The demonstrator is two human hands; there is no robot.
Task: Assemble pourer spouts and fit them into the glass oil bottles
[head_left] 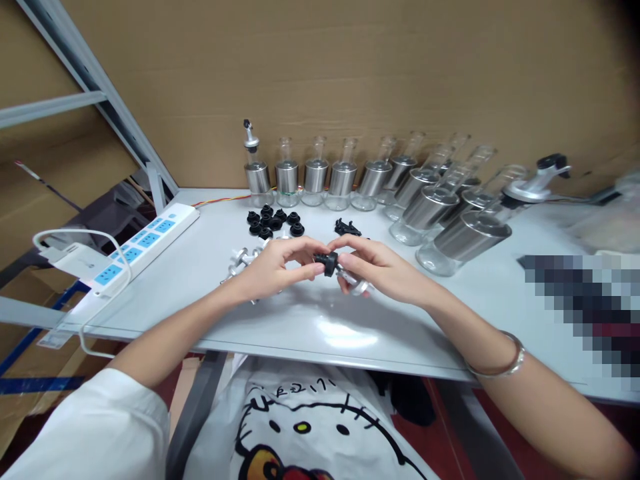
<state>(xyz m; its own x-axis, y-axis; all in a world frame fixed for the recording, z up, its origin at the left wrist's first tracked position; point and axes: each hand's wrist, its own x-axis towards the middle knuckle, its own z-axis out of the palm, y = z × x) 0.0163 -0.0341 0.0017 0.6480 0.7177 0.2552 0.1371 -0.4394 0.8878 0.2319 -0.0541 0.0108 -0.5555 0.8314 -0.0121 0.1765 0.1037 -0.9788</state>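
Black stopper against silver spout
Left hand pinches the stopper, fingertips nearly together; right hand curls round the spout; bottles stand beyond the stopper.

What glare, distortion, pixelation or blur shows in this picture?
All head view: glare whitens the table near its front edge; the rightmost bottle leans outward, probably lens stretch; coarse squares cover a patch at right; the held black piece looks soft.

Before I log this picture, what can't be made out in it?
Head: where the black stopper meets the silver pourer part, partly covered by the right hand.
Head: how many loose silver parts there are; some lie behind the left hand.
Head: base of the glass bottle behind the nearest glass bottle, which overlaps it.
Head: whatever the pixelated patch covers.
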